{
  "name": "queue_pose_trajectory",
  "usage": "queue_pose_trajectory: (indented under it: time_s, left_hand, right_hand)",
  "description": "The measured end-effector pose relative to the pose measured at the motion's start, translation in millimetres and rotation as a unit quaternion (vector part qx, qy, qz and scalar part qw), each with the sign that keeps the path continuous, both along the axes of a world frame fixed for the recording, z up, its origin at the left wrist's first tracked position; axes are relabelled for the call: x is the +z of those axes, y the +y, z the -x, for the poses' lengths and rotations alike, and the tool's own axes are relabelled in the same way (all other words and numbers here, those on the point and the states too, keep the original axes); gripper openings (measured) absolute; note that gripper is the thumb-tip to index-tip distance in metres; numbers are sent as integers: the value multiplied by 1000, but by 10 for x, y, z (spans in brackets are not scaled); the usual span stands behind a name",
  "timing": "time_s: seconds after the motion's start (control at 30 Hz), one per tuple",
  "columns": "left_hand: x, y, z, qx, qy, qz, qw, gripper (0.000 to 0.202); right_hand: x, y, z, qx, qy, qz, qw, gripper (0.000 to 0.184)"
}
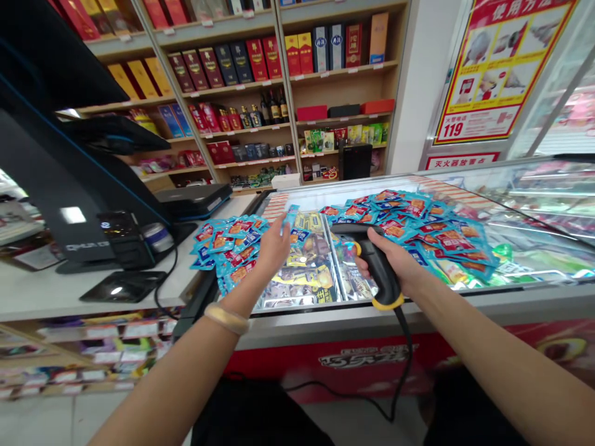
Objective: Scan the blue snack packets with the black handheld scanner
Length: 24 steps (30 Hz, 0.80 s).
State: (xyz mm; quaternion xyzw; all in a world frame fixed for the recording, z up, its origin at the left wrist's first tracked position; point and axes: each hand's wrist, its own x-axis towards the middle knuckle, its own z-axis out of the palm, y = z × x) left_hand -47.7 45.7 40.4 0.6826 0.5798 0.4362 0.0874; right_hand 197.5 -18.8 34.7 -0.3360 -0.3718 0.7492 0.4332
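2 bare hands show in my head view: my left hand [274, 244], fingers spread wide, hovers just beside a heap of shiny blue snack packets [227, 248] on a glass-topped chest freezer [316, 316]; my right hand [390, 254] wraps its fingers around a black corded barcode scanner [379, 266] with a yellow collar.

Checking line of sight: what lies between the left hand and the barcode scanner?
In the head view, yellow snack packets inside the chest freezer and a metal divider lie between the left hand and the barcode scanner.
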Motion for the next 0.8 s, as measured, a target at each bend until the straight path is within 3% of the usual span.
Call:
queue_pose_trajectory:
  time_s: [0.1, 0.17, 0.3, 0.37, 0.47, 0.63, 0.8]
  left_hand:
    - [207, 68, 464, 88, 118, -8, 989, 47]
    - [252, 104, 724, 120, 185, 16, 975, 51]
    - [84, 118, 1037, 151, 316, 143, 926, 65]
    - [-47, 108, 1093, 155, 347, 162, 911, 68]
    - [-163, 106, 1111, 157, 358, 143, 909, 68]
    - [-131, 95, 1102, 159, 356, 133, 911, 71]
    - [-88, -28, 969, 164, 348, 61, 921, 68]
  right_hand:
    - [78, 182, 399, 47, 54, 5, 997, 47]
    - [91, 300, 672, 66, 76, 25, 995, 48]
    - [21, 445, 1076, 67, 106, 90, 988, 49]
    - [-33, 465, 1168, 61, 107, 110, 986, 50]
    - [-90, 456, 1200, 51, 104, 117, 986, 50]
    - [-87, 418, 1148, 46, 117, 112, 986, 50]
    - [-43, 319, 936, 54, 145, 93, 984, 50]
